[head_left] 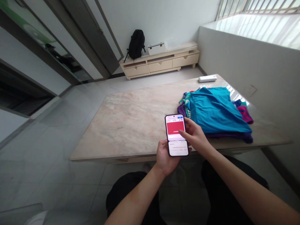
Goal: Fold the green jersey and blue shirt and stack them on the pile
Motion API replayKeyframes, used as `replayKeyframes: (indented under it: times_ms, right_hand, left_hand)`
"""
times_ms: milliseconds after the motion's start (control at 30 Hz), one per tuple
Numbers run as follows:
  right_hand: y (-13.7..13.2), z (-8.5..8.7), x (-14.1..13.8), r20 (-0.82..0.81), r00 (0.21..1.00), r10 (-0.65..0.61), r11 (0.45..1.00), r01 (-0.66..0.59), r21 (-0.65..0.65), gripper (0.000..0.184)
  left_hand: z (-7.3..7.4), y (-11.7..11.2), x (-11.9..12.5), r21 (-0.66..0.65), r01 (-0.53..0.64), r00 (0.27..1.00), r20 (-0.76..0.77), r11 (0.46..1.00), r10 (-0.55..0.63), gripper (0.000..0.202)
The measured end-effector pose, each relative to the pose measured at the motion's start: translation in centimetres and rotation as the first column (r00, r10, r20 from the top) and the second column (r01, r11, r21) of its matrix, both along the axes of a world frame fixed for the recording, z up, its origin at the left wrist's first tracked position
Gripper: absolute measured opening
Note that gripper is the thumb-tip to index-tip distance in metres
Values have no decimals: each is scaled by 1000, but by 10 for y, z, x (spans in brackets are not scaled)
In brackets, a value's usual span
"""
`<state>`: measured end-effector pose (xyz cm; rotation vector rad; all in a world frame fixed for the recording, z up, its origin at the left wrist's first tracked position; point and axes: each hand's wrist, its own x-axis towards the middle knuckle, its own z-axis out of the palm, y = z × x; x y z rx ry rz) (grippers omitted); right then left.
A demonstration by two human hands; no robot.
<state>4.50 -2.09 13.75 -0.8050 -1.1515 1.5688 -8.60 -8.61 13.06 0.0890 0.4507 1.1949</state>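
Observation:
A smartphone (177, 147) is held upright over the near edge of the table, its lit screen showing a timer and a red block. My left hand (167, 158) grips it from below, fingers wrapped behind its lower part. On the phone's right side is my right hand (195, 136), with the thumb over the red block and the other fingers curled behind the case. Just beyond my right hand lies a stack of clothes, topped by a blue garment (211, 109). Purple, green and pink-striped cloth sticks out beneath it.
The marble-topped table (122, 122) spans the middle. On its far right corner rests a white oblong device (207, 78). Against the wall, a low cabinet (160, 65) carries a black backpack (136, 43) and a white box (156, 48). A wall ledge (246, 59) runs along the right.

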Motion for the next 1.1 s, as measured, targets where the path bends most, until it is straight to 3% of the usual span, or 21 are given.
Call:
replayKeyframes:
  times_ms: [1100]
  right_hand:
    - [1,2,2,12,1000,24,1000,-24,1,61]
  left_hand:
    - [0,0,1,12,0,1000,6,1000,0,51]
